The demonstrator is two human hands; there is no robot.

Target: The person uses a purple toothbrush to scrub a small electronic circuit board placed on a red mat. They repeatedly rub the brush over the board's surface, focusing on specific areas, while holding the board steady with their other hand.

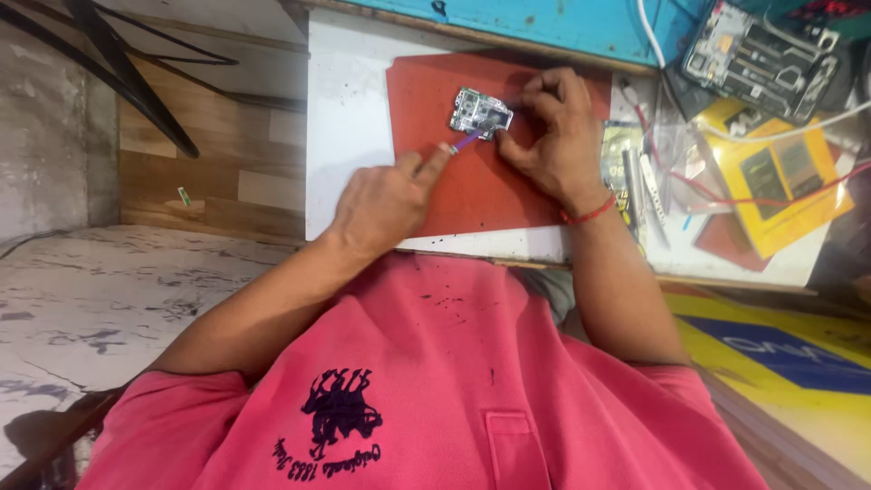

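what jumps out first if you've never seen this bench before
The small circuit board on the red mat at the centre, pinned by the right hand while the left hand holds a thin purple tool to it. At upper right, an opened phone lies among yellow packets.

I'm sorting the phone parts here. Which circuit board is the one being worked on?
The small bare circuit board on the red mat, between both hands; the other sits inside an opened phone frame at top right, untouched.

A white tabletop (349,127) stands against a blue wall strip (544,23). To its left runs a wooden panel (209,172) with black cables (136,82) slanting across it. Below lies a worn, cracked grey floor (109,290). Even daylight falls across everything.
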